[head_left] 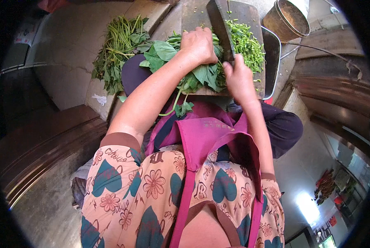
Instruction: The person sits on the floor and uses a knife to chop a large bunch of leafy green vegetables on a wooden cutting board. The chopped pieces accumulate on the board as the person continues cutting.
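My left hand (199,44) clamps the leafy greens (165,51) on the wooden board (246,10), while my right hand (239,81), apart from it, grips 1 knife (221,31) between them and chopped green pieces (248,46).

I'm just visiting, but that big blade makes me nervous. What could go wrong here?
A cut: the left hand presses on the greens close beside the knife in the right hand, so a slip might nick it.
A spill: chopped pieces lie near the right side of the board and could be knocked off.
A snag: a leafy sprig hangs over the near edge and might catch and drag others down.
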The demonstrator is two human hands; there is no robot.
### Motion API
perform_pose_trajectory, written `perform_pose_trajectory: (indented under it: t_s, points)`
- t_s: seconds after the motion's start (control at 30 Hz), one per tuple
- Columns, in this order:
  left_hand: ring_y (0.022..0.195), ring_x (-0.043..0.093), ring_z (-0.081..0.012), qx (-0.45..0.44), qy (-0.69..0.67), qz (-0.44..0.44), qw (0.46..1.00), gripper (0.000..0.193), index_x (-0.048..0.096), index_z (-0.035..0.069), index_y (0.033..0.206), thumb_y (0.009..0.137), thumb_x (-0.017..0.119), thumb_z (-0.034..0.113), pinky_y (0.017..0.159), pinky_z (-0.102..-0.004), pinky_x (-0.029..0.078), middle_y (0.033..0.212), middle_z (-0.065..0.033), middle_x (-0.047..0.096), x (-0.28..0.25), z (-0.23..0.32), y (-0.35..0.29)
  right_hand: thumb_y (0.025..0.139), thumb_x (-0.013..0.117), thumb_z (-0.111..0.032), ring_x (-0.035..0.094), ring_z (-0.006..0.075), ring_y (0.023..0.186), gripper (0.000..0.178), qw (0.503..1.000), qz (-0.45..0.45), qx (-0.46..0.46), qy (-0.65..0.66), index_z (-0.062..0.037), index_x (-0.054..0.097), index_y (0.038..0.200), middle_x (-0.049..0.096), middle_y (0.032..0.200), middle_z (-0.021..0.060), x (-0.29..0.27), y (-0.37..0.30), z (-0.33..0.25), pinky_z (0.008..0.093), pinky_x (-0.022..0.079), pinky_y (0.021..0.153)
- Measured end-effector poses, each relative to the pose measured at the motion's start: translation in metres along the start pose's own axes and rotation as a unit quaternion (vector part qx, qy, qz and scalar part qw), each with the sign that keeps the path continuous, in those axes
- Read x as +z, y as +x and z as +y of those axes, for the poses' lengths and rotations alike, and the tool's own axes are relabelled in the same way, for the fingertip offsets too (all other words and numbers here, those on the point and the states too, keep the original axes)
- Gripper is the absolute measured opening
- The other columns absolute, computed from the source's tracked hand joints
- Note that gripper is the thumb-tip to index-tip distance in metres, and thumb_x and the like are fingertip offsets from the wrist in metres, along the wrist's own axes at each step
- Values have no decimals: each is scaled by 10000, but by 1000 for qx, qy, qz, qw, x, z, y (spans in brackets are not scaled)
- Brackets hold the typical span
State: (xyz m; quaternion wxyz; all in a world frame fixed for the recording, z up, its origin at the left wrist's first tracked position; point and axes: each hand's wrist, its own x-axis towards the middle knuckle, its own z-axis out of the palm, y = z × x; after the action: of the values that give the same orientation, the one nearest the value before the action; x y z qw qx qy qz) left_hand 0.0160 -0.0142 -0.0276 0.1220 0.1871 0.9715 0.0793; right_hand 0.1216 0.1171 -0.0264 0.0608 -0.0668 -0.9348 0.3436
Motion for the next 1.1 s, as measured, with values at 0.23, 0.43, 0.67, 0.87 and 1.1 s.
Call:
perform_pose_trajectory:
  t_s: [0.23, 0.43, 0.67, 0.87, 1.1]
  points:
    - [1018, 631, -324, 6, 2, 11, 1000, 690, 570, -17, 1094, 587, 792, 396, 920, -422, 465, 1096, -191, 611, 8, 0, 1, 921, 574, -171, 609, 458, 723, 224, 984, 151, -74, 54, -39, 467, 1066, 618, 797, 248, -33, -17, -32, 518, 468, 611]
    - [1020, 628, -324, 1, -8, 15, 1000, 716, 569, -16, 1120, 588, 798, 405, 922, -425, 462, 1099, -190, 612, 8, -2, -3, 911, 578, -205, 605, 489, 771, 265, 998, -61, 29, -3, -18, 445, 1043, 619, 788, 290, -19, 6, -8, 564, 473, 665]
    - [986, 637, -333, 9, -5, 39, 999, 697, 579, -14, 1099, 577, 798, 394, 908, -425, 465, 1077, -191, 621, 16, -1, -2, 909, 583, -197, 613, 471, 758, 234, 1000, 8, -6, 4, -38, 441, 1005, 622, 784, 263, -11, -13, -15, 532, 474, 661]
    - [986, 635, -323, 10, -11, 59, 998, 668, 588, 2, 1076, 574, 802, 387, 901, -426, 466, 1052, -178, 630, 11, -2, -4, 909, 568, -220, 606, 495, 823, 270, 995, -76, 17, -63, 3, 432, 976, 622, 816, 303, -1, 3, 3, 567, 471, 718]
    - [1041, 595, -364, 45, -31, 22, 998, 655, 543, -4, 1080, 589, 806, 341, 916, -446, 480, 1085, -213, 598, -2, -9, -16, 905, 579, -223, 600, 499, 846, 314, 997, -34, 62, 7, 9, 465, 1084, 620, 838, 321, -10, -11, 15, 556, 465, 734]
